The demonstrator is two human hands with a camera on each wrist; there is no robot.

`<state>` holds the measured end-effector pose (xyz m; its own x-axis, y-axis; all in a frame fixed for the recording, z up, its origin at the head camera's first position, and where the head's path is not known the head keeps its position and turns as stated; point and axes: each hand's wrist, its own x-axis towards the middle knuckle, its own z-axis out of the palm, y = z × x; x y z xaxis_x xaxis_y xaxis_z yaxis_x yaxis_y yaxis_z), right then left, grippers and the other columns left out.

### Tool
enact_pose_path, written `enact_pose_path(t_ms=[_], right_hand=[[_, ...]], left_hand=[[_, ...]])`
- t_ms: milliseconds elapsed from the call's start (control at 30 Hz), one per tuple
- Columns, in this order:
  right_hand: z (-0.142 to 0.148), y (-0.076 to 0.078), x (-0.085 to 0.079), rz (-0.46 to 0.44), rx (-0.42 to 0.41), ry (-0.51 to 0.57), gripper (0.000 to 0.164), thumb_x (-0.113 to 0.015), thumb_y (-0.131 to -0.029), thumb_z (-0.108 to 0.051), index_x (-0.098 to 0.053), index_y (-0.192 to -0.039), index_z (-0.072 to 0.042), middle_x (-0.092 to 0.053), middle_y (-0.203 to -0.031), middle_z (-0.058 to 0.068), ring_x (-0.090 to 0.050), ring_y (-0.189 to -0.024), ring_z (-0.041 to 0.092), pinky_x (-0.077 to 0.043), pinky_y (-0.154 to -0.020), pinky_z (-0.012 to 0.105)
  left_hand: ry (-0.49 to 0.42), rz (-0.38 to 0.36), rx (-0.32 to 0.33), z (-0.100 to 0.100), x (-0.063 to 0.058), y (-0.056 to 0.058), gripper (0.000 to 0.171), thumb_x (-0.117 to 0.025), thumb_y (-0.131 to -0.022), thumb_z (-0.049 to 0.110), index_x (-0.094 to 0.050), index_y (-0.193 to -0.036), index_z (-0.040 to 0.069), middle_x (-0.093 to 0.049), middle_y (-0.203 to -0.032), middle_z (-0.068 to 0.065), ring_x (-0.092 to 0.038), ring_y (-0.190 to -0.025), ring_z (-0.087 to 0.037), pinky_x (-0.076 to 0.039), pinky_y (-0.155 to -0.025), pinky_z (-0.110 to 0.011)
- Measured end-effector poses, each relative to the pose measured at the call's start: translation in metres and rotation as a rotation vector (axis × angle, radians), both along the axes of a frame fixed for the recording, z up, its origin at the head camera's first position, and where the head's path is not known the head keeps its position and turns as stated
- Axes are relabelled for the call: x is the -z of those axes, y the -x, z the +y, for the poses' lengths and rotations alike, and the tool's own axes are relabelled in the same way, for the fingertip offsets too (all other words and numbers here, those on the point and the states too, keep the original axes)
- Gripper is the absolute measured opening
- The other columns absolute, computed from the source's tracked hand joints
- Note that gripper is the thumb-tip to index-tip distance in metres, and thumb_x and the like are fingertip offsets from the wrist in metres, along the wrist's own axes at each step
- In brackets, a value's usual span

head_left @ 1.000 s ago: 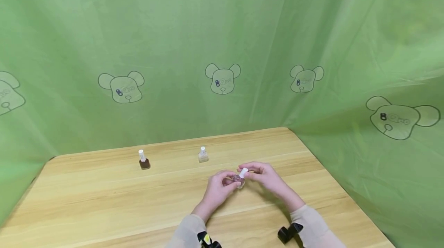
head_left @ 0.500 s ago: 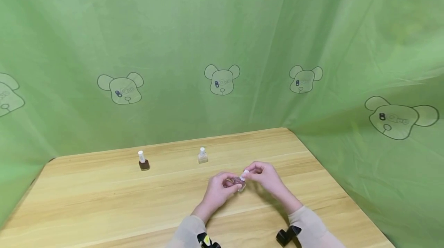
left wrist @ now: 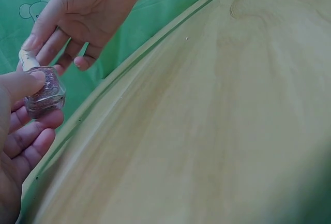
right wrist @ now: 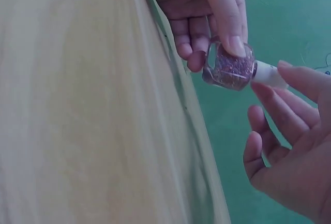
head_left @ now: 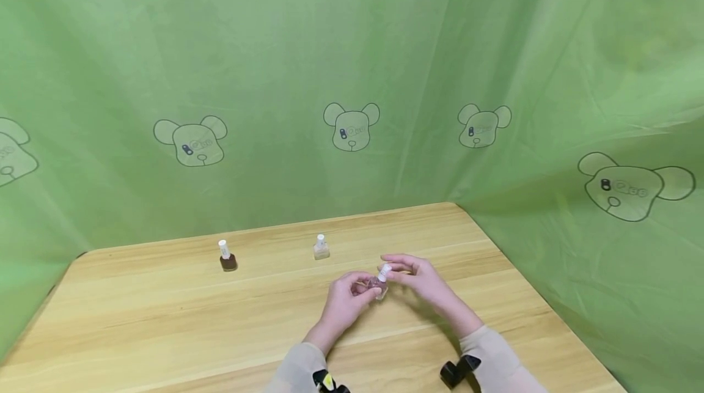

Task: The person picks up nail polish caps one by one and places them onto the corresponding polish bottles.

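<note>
Between my two hands is a small glass nail polish bottle (right wrist: 234, 71) with pinkish-purple glitter inside. My left hand (head_left: 343, 302) grips its glass body, thumb on one face and fingers behind. The white cap (right wrist: 269, 75) sits on the bottle's neck, and my right hand (head_left: 426, 283) pinches it between thumb and forefinger. In the left wrist view the bottle (left wrist: 47, 92) leans, with its cap (left wrist: 28, 59) toward the right hand. The other right fingers are spread and loosely bent.
On the wooden table (head_left: 165, 319), a dark nail polish bottle (head_left: 228, 261) stands at the back left. A clear one (head_left: 321, 250) stands near the back middle. Green curtains (head_left: 275, 44) with bear-head drawings hang behind and at the sides.
The right fingers shift around the white cap: half a second ago they covered more of it, and now more of it shows. The left hand keeps its hold on the bottle.
</note>
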<state>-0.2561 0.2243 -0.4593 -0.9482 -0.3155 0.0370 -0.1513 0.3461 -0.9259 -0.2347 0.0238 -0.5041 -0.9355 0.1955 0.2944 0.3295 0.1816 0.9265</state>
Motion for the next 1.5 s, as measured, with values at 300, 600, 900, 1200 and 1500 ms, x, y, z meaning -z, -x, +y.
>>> enact_pose_path(t_ms=[300,600,900,1200,1500], right_hand=[[0.005,-0.002,0.000,0.017,-0.109,0.060,0.041,-0.062,-0.094,-0.019,-0.057,-0.129,0.002,-0.061,-0.130,0.022,-0.065,-0.103,0.002,-0.052,-0.097,0.034],[0.002,-0.002,0.000,0.051,-0.051,0.027,0.035,-0.066,-0.091,-0.019,-0.063,-0.118,0.003,-0.067,-0.118,0.023,-0.067,-0.098,0.008,-0.050,-0.089,0.020],[-0.006,-0.006,-0.001,0.071,0.074,-0.020,0.027,-0.074,-0.084,-0.019,-0.068,-0.101,0.001,-0.073,-0.095,0.015,-0.067,-0.090,0.032,-0.053,-0.079,0.025],[-0.009,-0.007,-0.004,0.094,0.081,-0.031,0.025,-0.075,-0.083,-0.016,-0.068,-0.099,0.001,-0.072,-0.092,0.015,-0.067,-0.086,0.028,-0.051,-0.077,0.023],[-0.005,-0.003,0.000,0.096,0.067,-0.068,0.027,-0.074,-0.084,-0.022,-0.068,-0.103,-0.003,-0.071,-0.096,0.012,-0.062,-0.086,0.016,-0.048,-0.082,0.031]], left_hand=[[-0.010,0.000,0.018,0.001,-0.001,-0.001,0.026,-0.076,-0.083,0.023,-0.072,-0.104,0.008,-0.071,-0.096,-0.009,-0.063,-0.075,-0.002,-0.055,-0.067,-0.018],[-0.002,0.003,0.019,0.001,-0.002,-0.002,0.026,-0.077,-0.082,0.021,-0.071,-0.104,0.008,-0.071,-0.096,-0.009,-0.062,-0.074,-0.002,-0.055,-0.066,-0.018],[0.008,0.005,0.012,0.001,-0.001,-0.001,0.027,-0.079,-0.080,0.020,-0.071,-0.102,0.006,-0.071,-0.094,-0.011,-0.062,-0.074,-0.005,-0.054,-0.065,-0.016],[-0.005,0.036,0.009,0.000,0.000,0.000,0.026,-0.080,-0.079,0.016,-0.071,-0.100,0.005,-0.071,-0.093,-0.011,-0.062,-0.072,-0.003,-0.054,-0.065,-0.016],[-0.030,0.006,-0.012,0.001,0.001,0.000,0.024,-0.081,-0.078,0.016,-0.071,-0.098,0.006,-0.070,-0.095,-0.010,-0.060,-0.074,-0.005,-0.054,-0.068,-0.015]])
